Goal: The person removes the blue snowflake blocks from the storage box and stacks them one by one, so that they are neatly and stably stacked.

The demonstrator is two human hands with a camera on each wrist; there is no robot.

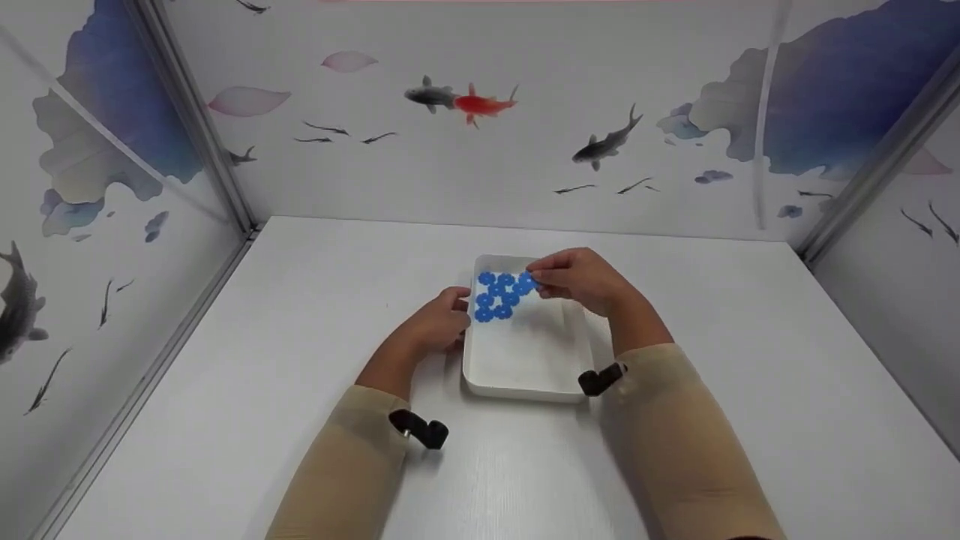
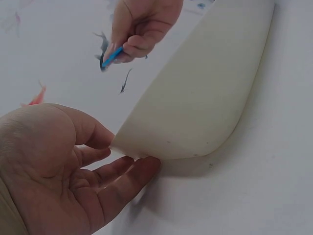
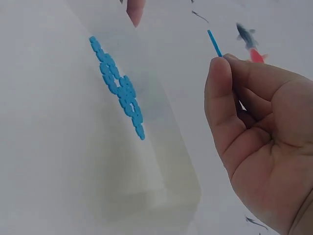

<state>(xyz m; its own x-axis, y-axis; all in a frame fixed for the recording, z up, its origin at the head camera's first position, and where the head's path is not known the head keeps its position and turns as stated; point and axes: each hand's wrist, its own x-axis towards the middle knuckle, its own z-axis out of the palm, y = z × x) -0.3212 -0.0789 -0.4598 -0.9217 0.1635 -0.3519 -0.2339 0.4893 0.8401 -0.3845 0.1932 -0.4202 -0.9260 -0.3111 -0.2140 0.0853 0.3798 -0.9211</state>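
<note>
A shallow white tray (image 1: 525, 367) stands on the table. Several blue flower-shaped plastic discs (image 1: 495, 298) lie close together at its far left, in a cluster also visible in the right wrist view (image 3: 108, 81). My right hand (image 1: 589, 281) is over the tray's far right part and pinches one blue disc (image 3: 214, 44) between thumb and fingertips, its thin edge showing in the wrist views. At the tray's left side, my left hand (image 1: 439, 322) holds the wall, with fingertips (image 2: 149, 164) against its outer side and a digit at the rim.
The white table (image 1: 315, 300) surrounds the tray. White panels with painted fish (image 1: 484, 103) and leaves enclose the back and sides, joined by metal posts (image 1: 199, 112). A small black device (image 1: 420, 430) sits on each sleeve.
</note>
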